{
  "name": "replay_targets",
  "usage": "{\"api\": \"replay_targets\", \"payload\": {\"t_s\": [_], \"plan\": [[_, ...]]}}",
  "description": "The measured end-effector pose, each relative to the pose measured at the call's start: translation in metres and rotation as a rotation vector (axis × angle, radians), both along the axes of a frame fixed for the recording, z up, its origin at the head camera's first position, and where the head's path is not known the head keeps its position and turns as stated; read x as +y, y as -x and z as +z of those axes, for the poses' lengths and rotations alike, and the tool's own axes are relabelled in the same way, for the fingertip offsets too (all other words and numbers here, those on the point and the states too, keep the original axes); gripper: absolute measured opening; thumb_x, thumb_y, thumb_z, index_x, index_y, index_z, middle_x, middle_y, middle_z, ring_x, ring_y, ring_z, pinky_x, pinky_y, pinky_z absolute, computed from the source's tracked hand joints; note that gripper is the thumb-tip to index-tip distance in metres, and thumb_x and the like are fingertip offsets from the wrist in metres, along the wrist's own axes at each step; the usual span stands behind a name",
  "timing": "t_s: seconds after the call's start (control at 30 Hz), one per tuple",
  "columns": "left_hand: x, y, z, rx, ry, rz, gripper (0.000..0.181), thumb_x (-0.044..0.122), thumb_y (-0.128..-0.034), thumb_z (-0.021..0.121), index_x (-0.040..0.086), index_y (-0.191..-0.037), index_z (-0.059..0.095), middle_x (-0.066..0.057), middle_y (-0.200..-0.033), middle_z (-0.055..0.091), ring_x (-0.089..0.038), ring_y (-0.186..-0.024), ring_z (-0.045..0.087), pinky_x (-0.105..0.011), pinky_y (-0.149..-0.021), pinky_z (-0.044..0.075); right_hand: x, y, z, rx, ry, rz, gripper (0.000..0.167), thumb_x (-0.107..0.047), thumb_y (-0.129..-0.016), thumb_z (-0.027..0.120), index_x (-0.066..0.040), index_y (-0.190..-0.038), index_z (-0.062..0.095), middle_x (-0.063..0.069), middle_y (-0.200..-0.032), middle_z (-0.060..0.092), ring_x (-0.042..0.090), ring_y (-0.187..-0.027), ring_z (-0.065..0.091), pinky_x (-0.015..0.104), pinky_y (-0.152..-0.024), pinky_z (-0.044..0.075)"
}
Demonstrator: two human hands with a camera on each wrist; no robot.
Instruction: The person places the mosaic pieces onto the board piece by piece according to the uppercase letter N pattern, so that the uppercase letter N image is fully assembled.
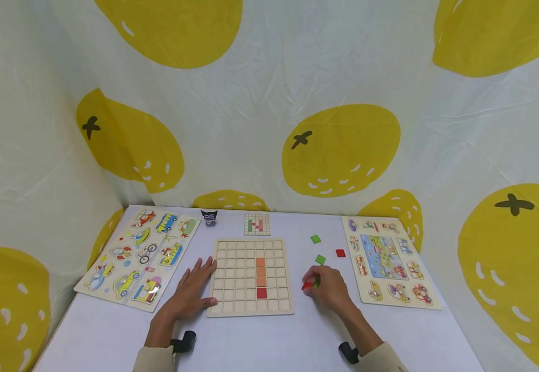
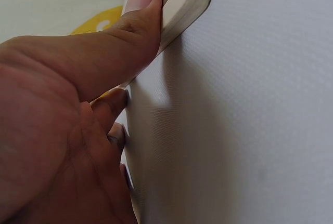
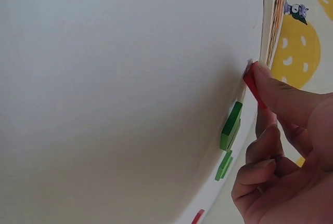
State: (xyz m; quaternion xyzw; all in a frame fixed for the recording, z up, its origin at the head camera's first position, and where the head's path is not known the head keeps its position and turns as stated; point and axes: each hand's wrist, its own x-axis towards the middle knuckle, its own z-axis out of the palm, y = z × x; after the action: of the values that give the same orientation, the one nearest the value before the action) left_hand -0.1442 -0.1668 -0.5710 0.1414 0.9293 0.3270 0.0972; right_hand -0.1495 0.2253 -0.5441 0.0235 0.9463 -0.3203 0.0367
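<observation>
A wooden grid board (image 1: 248, 305) lies on the table, holding a column of three orange tiles (image 1: 261, 272) above a red tile (image 1: 262, 293). My left hand (image 1: 189, 292) rests at the board's left side, fingers spread and thumb at its near left corner. Right of the board, my right hand (image 1: 328, 289) pinches a red square tile (image 3: 254, 83) between thumb and finger, tilted just over the table. A green tile (image 3: 231, 126) lies beside that hand, partly hidden in the head view. Farther off are two green tiles (image 1: 320, 259) and another red tile (image 1: 340, 253).
A small pattern card (image 1: 257, 225) lies behind the board, with a dark little figurine (image 1: 210, 217) to its left. Vehicle puzzle boards lie on both sides, one left (image 1: 129, 248) and one right (image 1: 361, 284). A curtain with yellow fruit (image 1: 343, 150) hangs behind the table.
</observation>
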Motion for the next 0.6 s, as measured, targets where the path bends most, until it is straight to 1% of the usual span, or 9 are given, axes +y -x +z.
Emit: {"api": "replay_targets", "payload": {"t_s": [0.17, 0.33, 0.47, 0.6], "plan": [[0.0, 0.0, 0.003, -0.027, 0.014, -0.006, 0.104, 0.026, -0.0868, 0.087, 0.011, -0.17, 0.026, -0.013, -0.179, 0.015, -0.043, -0.167, 0.003, -0.068, -0.132, 0.001, -0.004, 0.001, 0.002, 0.041, 0.025, -0.012, 0.022, -0.01, -0.08, 0.094, -0.021, -0.087, 0.076, -0.006, -0.079, 0.065, 0.013, -0.081, 0.057, 0.025, -0.072, 0.047], [0.0, 0.0, 0.004, -0.023, 0.006, -0.004, 0.104, 0.026, -0.0865, 0.087, 0.01, -0.169, 0.027, -0.013, -0.179, 0.016, -0.044, -0.167, 0.003, -0.068, -0.132, 0.002, -0.015, 0.0, 0.003, 0.093, 0.104, -0.007, 0.02, -0.012, -0.081, 0.092, -0.02, -0.087, 0.075, -0.007, -0.077, 0.065, 0.014, -0.078, 0.056, 0.023, -0.065, 0.044], [0.0, -0.001, 0.002, -0.011, 0.008, -0.004, 0.103, 0.025, -0.0866, 0.087, 0.01, -0.169, 0.027, -0.013, -0.179, 0.017, -0.044, -0.167, 0.004, -0.068, -0.132, 0.003, -0.028, 0.0, 0.004, 0.085, 0.158, 0.014, 0.018, -0.014, -0.084, 0.091, -0.021, -0.087, 0.075, -0.007, -0.076, 0.066, 0.015, -0.074, 0.054, 0.023, -0.06, 0.044], [-0.001, 0.0, -0.001, -0.015, 0.01, -0.007, 0.104, 0.025, -0.0868, 0.087, 0.011, -0.17, 0.026, -0.012, -0.18, 0.016, -0.043, -0.167, 0.003, -0.067, -0.133, 0.002, -0.044, 0.001, 0.004, 0.058, 0.197, 0.047, 0.017, -0.015, -0.085, 0.09, -0.021, -0.088, 0.075, -0.007, -0.076, 0.067, 0.015, -0.071, 0.054, 0.021, -0.058, 0.044]]}}
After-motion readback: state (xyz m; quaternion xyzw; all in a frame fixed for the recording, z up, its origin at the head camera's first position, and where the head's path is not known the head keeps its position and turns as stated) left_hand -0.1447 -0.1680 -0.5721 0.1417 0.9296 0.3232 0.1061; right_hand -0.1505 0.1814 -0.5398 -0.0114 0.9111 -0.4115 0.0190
